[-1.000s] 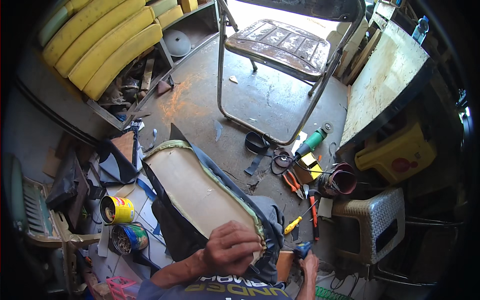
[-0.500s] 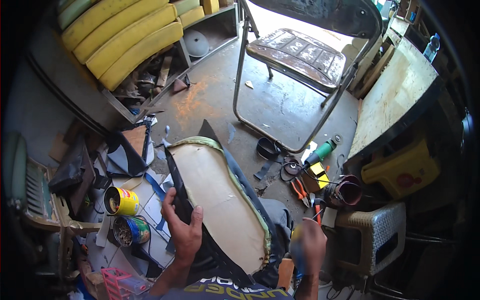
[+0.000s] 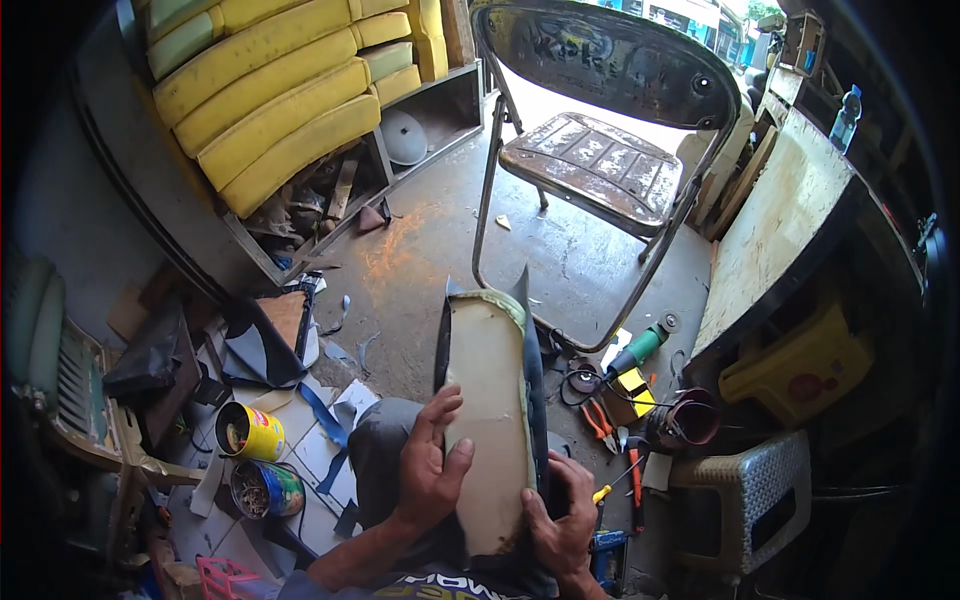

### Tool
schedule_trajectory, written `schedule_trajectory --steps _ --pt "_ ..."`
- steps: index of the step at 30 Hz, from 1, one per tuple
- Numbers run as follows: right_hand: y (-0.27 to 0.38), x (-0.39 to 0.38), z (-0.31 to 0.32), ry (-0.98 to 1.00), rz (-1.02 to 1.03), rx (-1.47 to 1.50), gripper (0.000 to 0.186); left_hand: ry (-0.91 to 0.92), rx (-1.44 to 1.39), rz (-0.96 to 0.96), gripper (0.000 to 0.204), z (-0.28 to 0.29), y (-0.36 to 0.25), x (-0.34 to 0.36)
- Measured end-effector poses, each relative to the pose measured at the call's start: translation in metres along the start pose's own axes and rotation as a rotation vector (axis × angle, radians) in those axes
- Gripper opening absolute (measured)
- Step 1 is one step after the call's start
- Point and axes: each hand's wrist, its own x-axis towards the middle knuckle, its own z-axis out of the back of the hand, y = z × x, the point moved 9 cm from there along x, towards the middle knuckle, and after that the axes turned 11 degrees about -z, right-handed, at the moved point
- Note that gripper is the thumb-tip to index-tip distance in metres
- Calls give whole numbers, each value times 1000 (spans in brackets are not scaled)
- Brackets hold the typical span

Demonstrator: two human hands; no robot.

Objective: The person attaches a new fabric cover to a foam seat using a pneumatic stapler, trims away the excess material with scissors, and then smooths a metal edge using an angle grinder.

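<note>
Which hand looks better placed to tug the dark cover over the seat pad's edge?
Probably the right hand: it already grips the dark cover. The left hand only steadies the seat pad.

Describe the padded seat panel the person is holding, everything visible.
The seat panel is a long, rounded board, its pale bare underside facing up, with dark covering wrapped over both long edges and greenish foam showing at the far end. It stands tilted on the person's lap, the left hand gripping its left edge, the right hand its lower right edge.
</note>
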Motion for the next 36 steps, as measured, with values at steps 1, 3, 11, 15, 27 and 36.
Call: schedule_trajectory --steps 1,3,11,15,27,36 --pt "-4 -3 -2 1 -47 106 48 -84 -262 31 52 0 1 -2" --pt "1 -9 -8 -7 15 43 47 -255 -552 149 58 7 -1 6" --pt "-9 -5 -14 -30 -32 9 45 -372 -881 318 58 23 -15 15" --pt "-14 -1 -19 -38 -30 49 50 -333 -905 351 57 20 -12 13" --pt "-63 19 -5 -18 -313 722 68 -179 -1122 -316 22 21 -201 -7" --pt "-79 34 0 -16 -327 943 73 -200 -945 -445 20 38 -179 16"
